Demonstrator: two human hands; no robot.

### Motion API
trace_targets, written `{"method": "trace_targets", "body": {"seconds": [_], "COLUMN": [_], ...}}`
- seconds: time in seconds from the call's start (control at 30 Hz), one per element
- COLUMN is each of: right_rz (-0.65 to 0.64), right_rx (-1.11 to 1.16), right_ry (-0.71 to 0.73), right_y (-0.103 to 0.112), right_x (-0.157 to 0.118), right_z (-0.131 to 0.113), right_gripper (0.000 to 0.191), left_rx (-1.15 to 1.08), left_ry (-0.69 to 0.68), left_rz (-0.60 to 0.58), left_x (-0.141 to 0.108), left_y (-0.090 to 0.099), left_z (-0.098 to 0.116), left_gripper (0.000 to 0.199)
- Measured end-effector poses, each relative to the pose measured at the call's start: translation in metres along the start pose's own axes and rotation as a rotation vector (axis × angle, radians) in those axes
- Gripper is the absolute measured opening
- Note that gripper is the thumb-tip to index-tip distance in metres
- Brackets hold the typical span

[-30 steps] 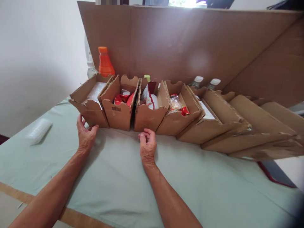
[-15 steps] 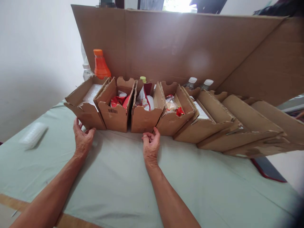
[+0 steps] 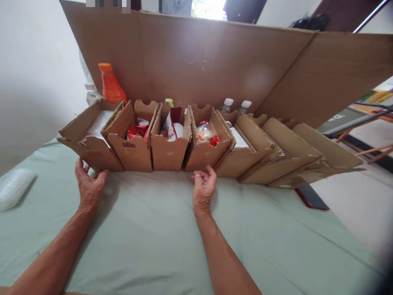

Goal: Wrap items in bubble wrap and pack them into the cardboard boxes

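Several open cardboard boxes stand side by side in a row. My left hand point(image 3: 90, 184) is at the lower front of the leftmost box point(image 3: 101, 155), fingers apart, with some fingertips hidden near its base; that box holds bubble wrap point(image 3: 100, 124). My right hand point(image 3: 204, 186) touches or nearly touches the base of the fourth box point(image 3: 201, 157), its fingers curled and the index finger raised. Inside the fourth box lie clear and red packets point(image 3: 205, 131). The second box point(image 3: 132, 153) has red packaging, and the third point(image 3: 168, 156) a white and red packet.
Behind the row rises a tall cardboard panel point(image 3: 199, 61), with an orange bottle point(image 3: 112, 86) and white-capped bottles point(image 3: 227, 105) before it. A bubble-wrap roll point(image 3: 16, 188) lies left on the green cloth point(image 3: 147, 237). A dark flat object point(image 3: 311, 197) sits by the right edge.
The view has shifted right. My right hand has moved rightward along the row, from between the third and fourth boxes to the fourth box's front. My left hand stays by the leftmost box.
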State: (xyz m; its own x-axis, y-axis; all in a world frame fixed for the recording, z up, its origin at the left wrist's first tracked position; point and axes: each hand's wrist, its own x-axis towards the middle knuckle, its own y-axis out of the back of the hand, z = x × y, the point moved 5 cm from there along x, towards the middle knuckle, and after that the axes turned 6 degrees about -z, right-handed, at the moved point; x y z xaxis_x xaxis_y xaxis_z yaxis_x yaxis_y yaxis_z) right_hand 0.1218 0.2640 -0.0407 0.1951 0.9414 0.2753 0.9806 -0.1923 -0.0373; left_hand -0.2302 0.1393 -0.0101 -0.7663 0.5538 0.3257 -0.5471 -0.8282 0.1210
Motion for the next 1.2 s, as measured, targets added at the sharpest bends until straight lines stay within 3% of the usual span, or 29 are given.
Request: {"method": "trace_targets", "body": {"seconds": [0.13,0.43,0.57,0.97,1.1,1.2], "right_rz": [0.034,-0.019,-0.046,-0.040,-0.093,-0.218], "right_rx": [-0.012,-0.023,-0.033,0.008,-0.009,-0.018], "right_ry": [-0.018,-0.054,-0.069,-0.076,-0.054,-0.009], "right_y": [0.024,0.020,0.020,0.023,0.024,0.031], "right_x": [0.017,0.022,0.023,0.024,0.014,-0.009], "right_z": [0.008,0.017,0.019,0.013,-0.011,-0.062], "right_gripper": [0.065,0.076,0.080,0.055,0.032,0.017], "left_rx": [0.004,0.015,0.019,0.026,0.033,0.008], "left_ry": [0.017,0.097,0.076,0.064,0.055,0.073], "left_rz": [-0.014,0.069,0.047,0.069,0.054,0.074], "left_x": [-0.001,0.002,0.001,0.001,0.003,0.004], "left_y": [0.000,0.002,0.002,0.001,0.004,0.005], "left_z": [0.000,-0.005,-0.002,-0.005,-0.011,-0.017], "left_gripper": [0.086,0.091,0.089,0.090,0.087,0.086]}}
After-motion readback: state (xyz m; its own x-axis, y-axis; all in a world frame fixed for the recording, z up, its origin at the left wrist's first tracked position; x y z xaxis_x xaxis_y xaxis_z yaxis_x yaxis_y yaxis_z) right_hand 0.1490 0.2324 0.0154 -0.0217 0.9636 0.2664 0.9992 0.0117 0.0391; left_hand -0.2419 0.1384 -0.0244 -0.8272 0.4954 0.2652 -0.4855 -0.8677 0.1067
